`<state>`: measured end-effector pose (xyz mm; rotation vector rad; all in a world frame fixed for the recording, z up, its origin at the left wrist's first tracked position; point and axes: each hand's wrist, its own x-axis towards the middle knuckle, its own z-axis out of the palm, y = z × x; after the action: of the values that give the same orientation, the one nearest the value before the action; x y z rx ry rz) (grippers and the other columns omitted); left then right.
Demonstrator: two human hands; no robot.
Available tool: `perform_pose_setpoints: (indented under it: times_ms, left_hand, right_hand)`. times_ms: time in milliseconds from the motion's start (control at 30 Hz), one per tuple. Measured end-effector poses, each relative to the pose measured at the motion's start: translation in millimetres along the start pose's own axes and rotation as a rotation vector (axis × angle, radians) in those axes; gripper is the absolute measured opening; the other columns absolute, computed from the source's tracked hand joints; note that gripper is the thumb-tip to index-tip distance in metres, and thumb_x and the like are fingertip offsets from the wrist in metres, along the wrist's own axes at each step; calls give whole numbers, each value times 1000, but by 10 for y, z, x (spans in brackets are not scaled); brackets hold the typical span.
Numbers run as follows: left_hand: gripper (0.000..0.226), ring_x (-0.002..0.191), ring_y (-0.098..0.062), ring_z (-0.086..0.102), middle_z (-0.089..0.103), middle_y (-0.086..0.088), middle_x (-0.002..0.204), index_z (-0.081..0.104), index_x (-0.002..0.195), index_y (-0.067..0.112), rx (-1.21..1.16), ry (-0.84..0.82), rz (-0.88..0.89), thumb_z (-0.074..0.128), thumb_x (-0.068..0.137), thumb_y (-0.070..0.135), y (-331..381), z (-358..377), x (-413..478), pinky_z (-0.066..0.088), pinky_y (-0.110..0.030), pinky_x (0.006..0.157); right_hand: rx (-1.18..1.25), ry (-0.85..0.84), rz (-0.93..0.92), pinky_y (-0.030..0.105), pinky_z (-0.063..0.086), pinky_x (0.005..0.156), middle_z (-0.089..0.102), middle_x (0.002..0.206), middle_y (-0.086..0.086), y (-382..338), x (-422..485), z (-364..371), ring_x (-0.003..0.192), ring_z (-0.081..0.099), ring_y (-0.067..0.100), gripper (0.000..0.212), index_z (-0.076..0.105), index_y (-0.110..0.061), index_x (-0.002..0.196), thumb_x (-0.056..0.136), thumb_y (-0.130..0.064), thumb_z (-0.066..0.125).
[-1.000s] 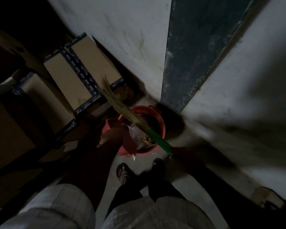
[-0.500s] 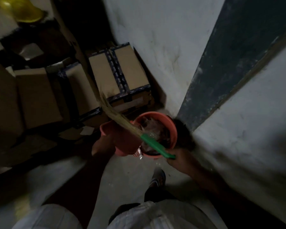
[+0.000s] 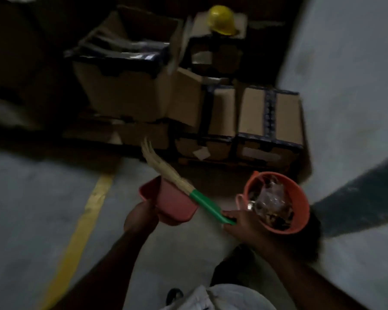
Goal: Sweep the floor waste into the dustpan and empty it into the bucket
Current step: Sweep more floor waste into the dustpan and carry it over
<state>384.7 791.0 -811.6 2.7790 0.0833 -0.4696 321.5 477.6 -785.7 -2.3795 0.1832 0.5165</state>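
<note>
Views: one, head-worn, wide-angle.
Position: above the person's own body, at head height.
Facing: forward and down, toward the floor [image 3: 31, 209] and stacked cartons [image 3: 269, 117] by the wall [image 3: 345, 86].
Range: left hand [image 3: 140, 214] and right hand [image 3: 240, 222] nearest, low centre; cartons further off.
Clarity: dim, blurred.

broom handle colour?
Green. The broom has a green handle with pale straw bristles, gripped by the right hand. The head view, the only one, shows it.
</note>
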Motion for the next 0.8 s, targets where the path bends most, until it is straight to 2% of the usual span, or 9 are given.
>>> perform_pose_setpoints:
  times_ms: [33, 100, 167, 233, 333, 500, 600, 700, 800]
  left_hand:
    - [28, 101, -30, 67, 69, -7, 111, 62, 115, 24, -37, 44, -52, 56, 88, 25, -245, -67, -174, 53, -36, 79]
    - [27, 100, -32, 66, 69, -8, 111, 61, 116, 25, -85, 119, -148, 54, 90, 29, -721, -180, -492, 53, -36, 77]
    - [33, 99, -34, 65, 69, -11, 110, 56, 124, 25, -101, 172, -229, 52, 92, 31, -1144, -276, -777, 50, -36, 72]
    - [35, 99, -36, 64, 68, -13, 109, 53, 127, 24, -133, 251, -309, 53, 93, 31, -1502, -355, -1038, 46, -36, 70]
    - [24, 102, -33, 63, 68, -11, 107, 60, 111, 18, -232, 365, -461, 61, 90, 31, -1931, -441, -1379, 46, -36, 73]
    - [17, 95, -33, 63, 67, -10, 96, 62, 92, 16, -307, 454, -641, 67, 81, 29, -2521, -566, -1667, 49, -36, 70]
    - [17, 88, -35, 64, 67, -12, 87, 60, 83, 14, -307, 503, -683, 68, 80, 28, -2873, -622, -1686, 41, -34, 62]
    - [27, 81, -36, 63, 63, -11, 77, 46, 70, 19, -302, 557, -735, 68, 81, 29, -3270, -700, -1622, 31, -31, 57]
    - [28, 80, -34, 63, 63, -9, 76, 46, 71, 21, -307, 583, -798, 67, 83, 33, -3703, -843, -1486, 32, -31, 56]
  right_hand:
    - [6, -36, -56, 14, 47, 76, 60, 132, -9, -195, 41, 119, 92, 66, -2, 47, 65, -23, 129, 82, -22, 71]
    - [15, -108, -128, 6, 41, 60, 69, 122, -5, -618, 101, 361, 66, 58, -16, 47, 65, -22, 128, 82, -22, 73]
    - [20, -155, -165, 8, 40, 47, 74, 105, -8, -1054, 118, 590, 50, 57, -11, 45, 66, -25, 127, 83, -25, 73]
    - [29, -199, -198, 18, 42, 41, 72, 89, -11, -1471, 104, 798, 49, 60, 5, 44, 64, -32, 127, 84, -28, 72]
    - [46, -262, -257, 28, 48, 43, 72, 85, -9, -2007, 110, 1128, 51, 61, 14, 46, 64, -34, 128, 82, -32, 73]
    - [48, -373, -334, 28, 47, 42, 72, 91, -8, -2767, 224, 1623, 48, 59, 15, 49, 63, -32, 129, 81, -31, 75]
    - [49, -424, -359, 28, 46, 42, 72, 90, -9, -3192, 387, 1927, 46, 57, 15, 48, 65, -32, 127, 80, -28, 76]
    - [43, -486, -386, 27, 45, 41, 71, 87, -9, -3647, 606, 2282, 46, 57, 15, 48, 65, -31, 127, 80, -25, 76]
    - [50, -549, -416, 27, 43, 40, 71, 86, -8, -4161, 891, 2641, 45, 56, 15, 47, 65, -29, 127, 81, -24, 76]
